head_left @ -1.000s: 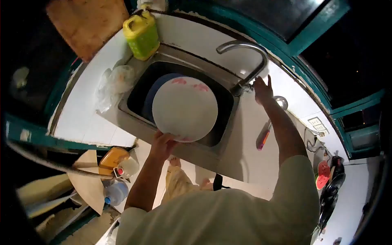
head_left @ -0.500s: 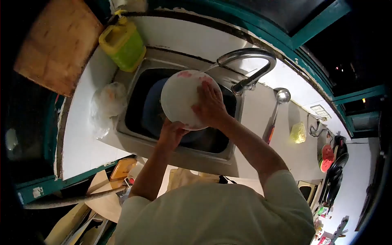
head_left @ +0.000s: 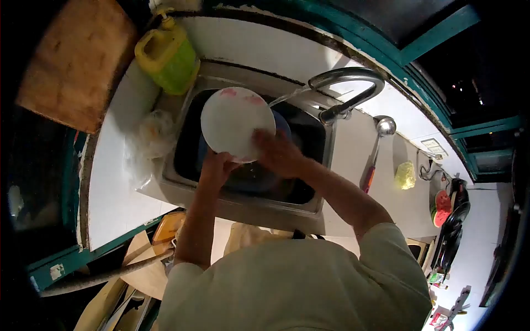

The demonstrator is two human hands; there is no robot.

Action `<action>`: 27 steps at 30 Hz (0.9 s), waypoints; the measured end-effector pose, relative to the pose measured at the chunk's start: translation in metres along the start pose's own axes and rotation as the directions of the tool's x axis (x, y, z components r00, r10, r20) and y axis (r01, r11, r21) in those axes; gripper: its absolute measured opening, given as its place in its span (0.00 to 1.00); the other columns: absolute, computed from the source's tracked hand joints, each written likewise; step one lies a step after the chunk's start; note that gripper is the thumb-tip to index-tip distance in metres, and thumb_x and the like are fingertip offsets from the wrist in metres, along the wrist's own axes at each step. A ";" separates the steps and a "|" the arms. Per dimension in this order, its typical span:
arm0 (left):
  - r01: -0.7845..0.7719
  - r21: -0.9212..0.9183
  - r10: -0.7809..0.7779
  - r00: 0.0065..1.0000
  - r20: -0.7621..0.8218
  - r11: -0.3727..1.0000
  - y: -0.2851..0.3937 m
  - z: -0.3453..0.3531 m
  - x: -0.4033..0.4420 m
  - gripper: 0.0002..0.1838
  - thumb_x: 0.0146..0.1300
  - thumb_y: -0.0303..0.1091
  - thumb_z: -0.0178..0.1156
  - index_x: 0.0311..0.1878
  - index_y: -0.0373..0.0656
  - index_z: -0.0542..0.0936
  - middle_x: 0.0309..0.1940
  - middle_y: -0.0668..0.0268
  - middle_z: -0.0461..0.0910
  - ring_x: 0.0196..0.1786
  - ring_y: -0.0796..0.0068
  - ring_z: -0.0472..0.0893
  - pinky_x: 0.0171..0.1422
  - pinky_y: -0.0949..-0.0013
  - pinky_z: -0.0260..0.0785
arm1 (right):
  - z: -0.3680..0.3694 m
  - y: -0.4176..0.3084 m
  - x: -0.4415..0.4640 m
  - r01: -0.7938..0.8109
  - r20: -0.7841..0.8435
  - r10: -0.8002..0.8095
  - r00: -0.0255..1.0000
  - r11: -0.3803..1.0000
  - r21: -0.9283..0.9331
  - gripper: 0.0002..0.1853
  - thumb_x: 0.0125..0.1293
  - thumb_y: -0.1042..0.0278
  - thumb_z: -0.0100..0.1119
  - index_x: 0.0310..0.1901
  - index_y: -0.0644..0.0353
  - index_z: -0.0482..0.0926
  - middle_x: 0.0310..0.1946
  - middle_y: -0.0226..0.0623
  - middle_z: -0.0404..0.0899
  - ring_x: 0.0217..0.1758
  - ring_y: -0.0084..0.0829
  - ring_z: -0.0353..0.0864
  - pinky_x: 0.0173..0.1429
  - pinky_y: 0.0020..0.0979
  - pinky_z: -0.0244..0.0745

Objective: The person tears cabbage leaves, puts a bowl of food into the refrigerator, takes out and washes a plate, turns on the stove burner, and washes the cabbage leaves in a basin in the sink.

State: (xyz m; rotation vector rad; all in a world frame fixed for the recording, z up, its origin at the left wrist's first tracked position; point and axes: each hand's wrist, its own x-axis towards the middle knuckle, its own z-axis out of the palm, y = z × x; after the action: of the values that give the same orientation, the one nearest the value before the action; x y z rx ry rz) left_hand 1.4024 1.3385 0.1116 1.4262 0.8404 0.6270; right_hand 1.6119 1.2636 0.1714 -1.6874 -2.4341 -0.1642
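A white plate [head_left: 234,121] with pink marks near its far rim is tilted over the sink [head_left: 187,190]. My left hand [head_left: 217,165] grips its near edge, fingers closed on the rim. Against the lower right part of the plate is my right hand [head_left: 279,154], its fingers smeared by motion. From the curved metal faucet [head_left: 348,77] a stream of water runs down toward the plate's right edge. Below, a blue basin [head_left: 282,124] sits in the sink, mostly hidden by the plate and hands.
At the sink's far left corner stands a yellow-green pump bottle [head_left: 171,58]. A clear plastic bag [head_left: 152,138] lies to the left. On the right counter are a ladle [head_left: 378,149] and a crumpled yellow thing [head_left: 405,175], with a cut watermelon [head_left: 441,208] farther off.
The plate has shifted left, and more of its surface shows. My right hand has slid down from the plate's upper right face to its lower right edge. The left hand keeps its grip.
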 end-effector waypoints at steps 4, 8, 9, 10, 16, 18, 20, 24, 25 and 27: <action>0.162 -0.541 -0.106 0.985 0.133 0.825 0.031 0.025 -0.005 0.25 0.47 0.30 0.58 0.51 0.40 0.67 0.46 0.59 0.71 0.48 0.61 0.73 0.46 0.64 0.73 | 0.028 0.009 0.044 -0.145 -0.071 0.141 0.987 0.988 -0.052 0.27 0.57 0.55 0.48 0.57 0.58 0.64 0.60 0.43 0.58 0.65 0.38 0.54 0.62 0.48 0.50; 0.333 -0.840 -0.344 0.920 0.189 0.428 0.033 0.035 -0.010 0.21 0.53 0.31 0.53 0.52 0.39 0.67 0.45 0.57 0.72 0.47 0.62 0.74 0.48 0.63 0.72 | 0.039 -0.034 0.060 0.089 0.090 -0.110 0.990 0.974 0.210 0.24 0.58 0.56 0.48 0.55 0.56 0.66 0.58 0.44 0.60 0.62 0.38 0.58 0.60 0.44 0.55; 0.298 -0.848 -0.386 0.914 0.122 0.438 0.019 0.032 -0.007 0.21 0.54 0.32 0.52 0.52 0.39 0.67 0.45 0.57 0.72 0.47 0.61 0.74 0.48 0.62 0.71 | 0.056 -0.037 0.052 0.126 0.030 -0.144 0.989 0.935 0.332 0.23 0.59 0.56 0.48 0.54 0.56 0.67 0.58 0.45 0.61 0.61 0.40 0.60 0.59 0.43 0.56; 0.259 -0.855 -0.425 0.904 0.051 0.450 -0.004 0.024 0.001 0.21 0.55 0.32 0.52 0.53 0.39 0.67 0.45 0.57 0.72 0.47 0.61 0.74 0.49 0.62 0.70 | 0.043 -0.039 0.046 0.002 0.103 -0.082 0.991 0.795 0.607 0.22 0.59 0.57 0.48 0.54 0.55 0.68 0.57 0.45 0.61 0.59 0.41 0.61 0.59 0.41 0.57; -0.002 0.192 0.123 0.773 -0.623 0.981 0.014 0.005 0.022 0.18 0.59 0.31 0.48 0.53 0.37 0.68 0.46 0.55 0.72 0.46 0.58 0.73 0.49 0.61 0.66 | 0.000 -0.023 -0.007 -0.544 0.506 0.207 0.837 0.405 0.735 0.19 0.59 0.62 0.50 0.53 0.54 0.69 0.56 0.48 0.62 0.55 0.47 0.66 0.58 0.38 0.61; 0.014 0.499 0.351 0.694 -0.629 0.866 0.044 -0.003 0.014 0.17 0.60 0.30 0.48 0.53 0.36 0.68 0.46 0.54 0.71 0.46 0.57 0.73 0.49 0.61 0.65 | 0.000 -0.015 -0.031 -0.402 0.226 0.344 0.912 0.632 0.663 0.21 0.57 0.64 0.53 0.54 0.53 0.68 0.57 0.48 0.61 0.57 0.49 0.64 0.59 0.40 0.61; 0.022 0.671 0.533 0.590 -0.607 0.741 0.066 -0.010 0.008 0.17 0.61 0.31 0.48 0.53 0.36 0.67 0.46 0.54 0.71 0.46 0.58 0.73 0.49 0.62 0.65 | 0.012 0.005 -0.053 -0.447 0.057 0.477 0.877 0.767 0.461 0.24 0.53 0.65 0.55 0.54 0.52 0.68 0.58 0.50 0.60 0.60 0.52 0.59 0.61 0.42 0.59; -0.224 0.103 0.216 0.565 -0.797 0.969 0.089 -0.001 0.008 0.20 0.64 0.35 0.46 0.58 0.38 0.62 0.48 0.55 0.70 0.49 0.59 0.71 0.53 0.60 0.63 | -0.004 0.056 -0.099 -0.600 -0.185 0.812 0.554 0.544 0.587 0.28 0.50 0.68 0.57 0.55 0.61 0.65 0.60 0.54 0.56 0.65 0.49 0.52 0.66 0.37 0.51; -0.272 -0.113 0.084 0.619 -0.781 0.956 0.088 0.002 0.008 0.21 0.64 0.36 0.46 0.58 0.38 0.61 0.48 0.55 0.69 0.50 0.60 0.70 0.53 0.60 0.63 | 0.022 0.083 -0.119 -0.694 -0.259 0.849 0.460 0.526 0.492 0.29 0.52 0.68 0.55 0.58 0.60 0.61 0.62 0.51 0.53 0.65 0.47 0.54 0.66 0.37 0.52; -0.311 -0.518 -0.144 0.735 -0.663 0.797 0.081 0.005 0.010 0.21 0.64 0.36 0.46 0.58 0.38 0.61 0.50 0.56 0.68 0.51 0.62 0.70 0.54 0.59 0.64 | -0.006 0.119 -0.134 -0.703 -0.165 0.913 0.374 0.395 0.592 0.30 0.54 0.68 0.55 0.59 0.61 0.58 0.59 0.51 0.59 0.62 0.46 0.59 0.63 0.37 0.56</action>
State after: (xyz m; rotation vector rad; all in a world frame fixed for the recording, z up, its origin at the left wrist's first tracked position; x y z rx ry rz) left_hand 1.4212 1.3494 0.1903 0.6136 1.0050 1.4138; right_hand 1.7692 1.1818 0.1483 -2.0909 -0.8989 0.1050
